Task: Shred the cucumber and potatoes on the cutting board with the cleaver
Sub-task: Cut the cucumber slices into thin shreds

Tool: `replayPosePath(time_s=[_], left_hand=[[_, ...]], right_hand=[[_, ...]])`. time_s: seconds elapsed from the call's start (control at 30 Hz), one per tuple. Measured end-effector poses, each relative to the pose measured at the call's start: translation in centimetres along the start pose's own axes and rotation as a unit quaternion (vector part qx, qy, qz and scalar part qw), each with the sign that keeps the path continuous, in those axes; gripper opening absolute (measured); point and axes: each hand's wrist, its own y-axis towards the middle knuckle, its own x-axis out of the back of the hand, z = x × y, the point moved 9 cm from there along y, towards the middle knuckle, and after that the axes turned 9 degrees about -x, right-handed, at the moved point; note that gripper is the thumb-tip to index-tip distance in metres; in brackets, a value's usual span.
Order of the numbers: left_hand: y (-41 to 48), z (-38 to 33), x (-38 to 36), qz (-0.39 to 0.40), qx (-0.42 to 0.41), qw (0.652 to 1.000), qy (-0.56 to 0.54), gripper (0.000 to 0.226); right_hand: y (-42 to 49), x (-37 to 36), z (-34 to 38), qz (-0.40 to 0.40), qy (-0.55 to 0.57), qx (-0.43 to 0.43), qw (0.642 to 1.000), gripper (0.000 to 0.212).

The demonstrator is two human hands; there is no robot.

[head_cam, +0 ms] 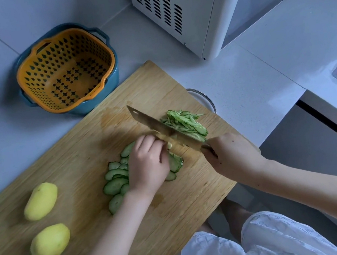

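Bare cutting board (75, 155) mid-left, 2 potatoes (40, 201) beyond, colander (66, 70) behind

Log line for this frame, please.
phase: shredding cucumber | left hand: holds green cucumber slices | right hand: grips steel cleaver | green shreds: piled beside blade | two peeled yellow potatoes: whole, on wooden cutting board

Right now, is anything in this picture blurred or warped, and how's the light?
Head view: the cleaver and the left hand on the cucumber slices look motion-blurred; head view: the microwave leans outward, a wide-lens distortion; head view: the light is soft and even, with faint shadows and no glare.
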Motion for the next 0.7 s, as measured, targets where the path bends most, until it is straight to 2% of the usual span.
replayPosePath(time_s=[0.07,0.2,0.33,0.47,0.6,0.63,0.67,0.7], left_hand=[[-0.7,1.0,1.4,-0.019,0.009,1.0,0.021,0.006],[-1.5,2.6,3.0,-0.039,0.032,0.998,0.043,0.019],[-0.8,4.0,4.4,-0.084,0.09,0.992,0.017,0.025],[0.7,5.5,6.2,-0.14,0.139,0.98,0.003,0.026],[2.0,6.0,10.3,-0.275,0.193,0.942,-0.009,0.02],[2.8,5.5,11.1,-0.295,0.181,0.938,-0.02,0.019],[4.1,4.6,11.3,-0.283,0.147,0.947,-0.033,0.02],[6.0,3.2,10.8,-0.23,0.1,0.967,-0.047,0.025]], right_hand=[[0.0,-1.1,0.2,0.023,0.01,0.006,1.0,0.037],[1.4,-1.4,-0.7,0.027,0.019,0.002,0.999,0.031],[2.3,0.8,-1.5,-0.024,0.025,-0.009,0.999,0.034],[0.8,2.9,-1.3,-0.105,0.024,0.032,0.994,0.034],[-0.4,3.7,-1.8,-0.137,-0.01,0.054,0.989,0.014],[-0.6,3.8,-1.9,-0.139,-0.019,0.059,0.988,0.014],[-0.8,3.8,-1.9,-0.137,-0.032,0.062,0.988,0.017],[-0.8,3.7,-2.0,-0.135,-0.046,0.065,0.988,0.019]])
